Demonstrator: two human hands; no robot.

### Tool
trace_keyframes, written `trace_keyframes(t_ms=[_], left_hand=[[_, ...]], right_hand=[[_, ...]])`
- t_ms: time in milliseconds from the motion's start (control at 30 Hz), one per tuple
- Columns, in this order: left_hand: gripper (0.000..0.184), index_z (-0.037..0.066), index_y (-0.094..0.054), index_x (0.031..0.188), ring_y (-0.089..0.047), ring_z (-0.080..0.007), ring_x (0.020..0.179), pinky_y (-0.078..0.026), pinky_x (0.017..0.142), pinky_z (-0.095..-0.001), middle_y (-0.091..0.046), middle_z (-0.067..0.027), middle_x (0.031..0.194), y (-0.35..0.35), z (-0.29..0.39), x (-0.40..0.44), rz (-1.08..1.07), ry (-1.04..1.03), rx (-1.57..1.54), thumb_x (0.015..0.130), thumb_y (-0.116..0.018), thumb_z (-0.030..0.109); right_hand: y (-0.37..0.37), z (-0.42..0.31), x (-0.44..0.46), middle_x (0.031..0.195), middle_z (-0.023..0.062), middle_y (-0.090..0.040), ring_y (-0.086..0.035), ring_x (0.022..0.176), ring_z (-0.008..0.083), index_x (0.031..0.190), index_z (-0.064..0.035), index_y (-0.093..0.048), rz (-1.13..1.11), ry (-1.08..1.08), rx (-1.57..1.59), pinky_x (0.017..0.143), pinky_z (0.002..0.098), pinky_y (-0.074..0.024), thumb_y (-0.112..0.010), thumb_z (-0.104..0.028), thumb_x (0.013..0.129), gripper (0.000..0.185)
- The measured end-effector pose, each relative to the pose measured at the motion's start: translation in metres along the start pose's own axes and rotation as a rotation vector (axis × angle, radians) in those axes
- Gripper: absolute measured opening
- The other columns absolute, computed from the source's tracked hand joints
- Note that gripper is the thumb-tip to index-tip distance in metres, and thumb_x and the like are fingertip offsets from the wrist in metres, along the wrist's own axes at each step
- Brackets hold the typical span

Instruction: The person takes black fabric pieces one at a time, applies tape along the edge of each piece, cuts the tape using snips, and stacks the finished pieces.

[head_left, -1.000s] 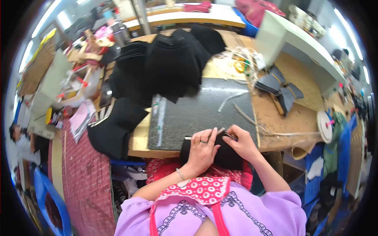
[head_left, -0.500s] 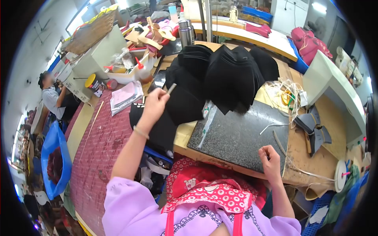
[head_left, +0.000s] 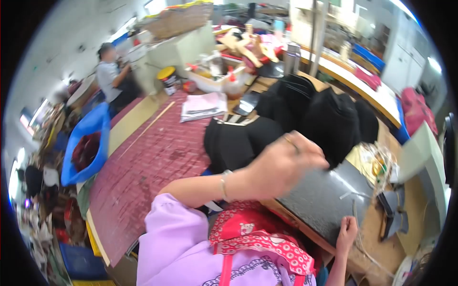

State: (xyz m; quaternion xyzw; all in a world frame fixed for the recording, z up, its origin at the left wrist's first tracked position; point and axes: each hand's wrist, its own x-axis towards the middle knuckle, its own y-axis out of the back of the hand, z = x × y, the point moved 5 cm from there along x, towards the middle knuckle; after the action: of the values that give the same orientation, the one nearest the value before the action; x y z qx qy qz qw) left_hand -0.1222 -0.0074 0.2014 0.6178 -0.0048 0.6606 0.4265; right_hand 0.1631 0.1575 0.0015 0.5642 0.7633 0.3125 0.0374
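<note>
My left hand (head_left: 286, 164), blurred, reaches over the near left part of the dark stone slab (head_left: 329, 200). Its fingers are drawn together, and whatever they hold is too smeared to make out. Low at the slab's near right edge, my right hand (head_left: 347, 233) is closed, its contents hidden. Stacked black pieces (head_left: 331, 124) lie behind the slab. More black pieces (head_left: 234, 140), with pale strips at their top edge, lie to the left, partly behind my left hand. Grey pieces (head_left: 393, 214) rest right of the slab.
A maroon patterned surface (head_left: 148, 176) extends left, bearing papers (head_left: 204, 105). Beyond are a yellow-lidded can (head_left: 168, 80), a white tray (head_left: 210, 83) and a steel flask (head_left: 292, 59). A blue bin (head_left: 71, 138) stands left, near a seated person (head_left: 112, 78). Tangled strips (head_left: 381, 162) lie right.
The view has turned left. Both hands have left the black piece they held at the near edge. My left hand, seen with a light strip half a second ago, has moved back rightward.
</note>
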Motion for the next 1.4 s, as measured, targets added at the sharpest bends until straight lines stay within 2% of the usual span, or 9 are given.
trace_keyframes(t_ms=[200,267,367,567,633,800,867,1233,1400], left_hand=[[0.014,0.0,-0.066,0.096,-0.063,-0.0246,0.086,-0.053,0.07,-0.0322,-0.063,-0.0122,0.101,0.03,0.121,0.027,0.089,-0.438,-0.052,0.084,-0.061,0.005],[0.02,0.011,-0.067,0.096,-0.06,-0.017,0.096,-0.047,0.079,-0.0346,-0.066,-0.0048,0.098,0.049,0.147,0.045,-0.007,-0.711,0.206,0.086,-0.053,0.02],[0.022,0.01,-0.069,0.09,-0.062,-0.0152,0.086,-0.05,0.069,-0.0295,-0.067,-0.0049,0.095,0.042,0.159,0.062,-0.127,-0.521,0.058,0.091,-0.047,0.015],[0.021,0.01,-0.069,0.09,-0.062,-0.0158,0.086,-0.05,0.069,-0.0298,-0.066,-0.0052,0.095,0.028,0.185,0.029,-0.023,-0.589,-0.213,0.09,-0.048,0.016],[0.021,0.01,-0.068,0.09,-0.062,-0.016,0.086,-0.05,0.069,-0.0299,-0.066,-0.0053,0.094,0.036,0.191,0.017,-0.007,-0.619,-0.256,0.09,-0.048,0.016],[0.02,0.009,-0.068,0.091,-0.062,-0.0165,0.085,-0.05,0.069,-0.0302,-0.065,-0.0056,0.094,0.042,0.192,0.006,0.036,-0.696,-0.358,0.09,-0.049,0.017],[0.02,0.009,-0.068,0.091,-0.061,-0.0167,0.085,-0.05,0.069,-0.0304,-0.065,-0.0057,0.094,0.04,0.2,0.006,0.044,-0.689,-0.356,0.09,-0.049,0.017],[0.019,0.008,-0.067,0.092,-0.061,-0.0178,0.084,-0.05,0.069,-0.0311,-0.063,-0.0063,0.092,0.023,0.216,0.029,0.079,-0.657,-0.302,0.09,-0.051,0.019],[0.019,0.007,-0.066,0.093,-0.06,-0.0183,0.084,-0.05,0.07,-0.0314,-0.063,-0.0066,0.092,0.054,0.235,0.02,-0.074,-0.575,-0.015,0.09,-0.052,0.019]], right_hand=[[-0.005,0.01,-0.001,0.065,0.0028,-0.043,-0.04,0.063,0.0102,0.082,0.0014,-0.052,-0.008,-0.009,-0.018,0.057,0.0273,-0.0375,-0.056,-0.01,0.094,0.016],[-0.005,0.011,-0.002,0.065,0.0057,-0.045,-0.042,0.063,0.0111,0.083,0.002,-0.053,-0.002,0.045,-0.032,0.058,0.0282,-0.0393,-0.057,-0.01,0.093,0.016],[-0.001,-0.01,-0.004,0.066,0.0086,-0.05,-0.047,0.063,0.0119,0.086,0.0024,-0.056,-0.03,-0.026,-0.044,0.06,0.0287,-0.042,-0.058,-0.011,0.092,0.015],[0.0,-0.004,-0.007,0.068,0.0107,-0.058,-0.052,0.062,0.0149,0.089,0.0004,-0.058,0.051,0.045,-0.032,0.06,0.0294,-0.0442,-0.062,-0.013,0.091,0.014],[-0.002,-0.008,-0.007,0.076,0.0185,-0.062,-0.064,0.07,0.0278,0.089,0.0003,-0.058,0.03,0.055,-0.079,0.065,0.0348,-0.0484,-0.06,-0.013,0.09,0.013],[0.0,0.002,-0.008,0.081,0.018,-0.065,-0.065,0.077,0.0355,0.091,-0.0023,-0.059,0.055,0.051,-0.113,0.066,0.0391,-0.0491,-0.061,-0.011,0.087,0.01],[-0.007,0.003,-0.007,0.074,0.0162,-0.062,-0.062,0.066,0.0245,0.089,0.0003,-0.058,0.076,0.115,-0.102,0.063,0.0332,-0.0473,-0.061,-0.012,0.09,0.013],[-0.007,0.003,-0.007,0.079,0.021,-0.063,-0.062,0.078,0.0408,0.091,-0.0028,-0.058,0.084,0.144,-0.171,0.065,0.0429,-0.0476,-0.059,-0.012,0.088,0.009],[-0.004,-0.009,-0.009,0.074,0.021,-0.058,-0.06,0.068,0.0361,0.088,-0.0006,-0.057,0.026,0.084,-0.147,0.063,0.0379,-0.0463,-0.056,-0.007,0.088,0.006]])
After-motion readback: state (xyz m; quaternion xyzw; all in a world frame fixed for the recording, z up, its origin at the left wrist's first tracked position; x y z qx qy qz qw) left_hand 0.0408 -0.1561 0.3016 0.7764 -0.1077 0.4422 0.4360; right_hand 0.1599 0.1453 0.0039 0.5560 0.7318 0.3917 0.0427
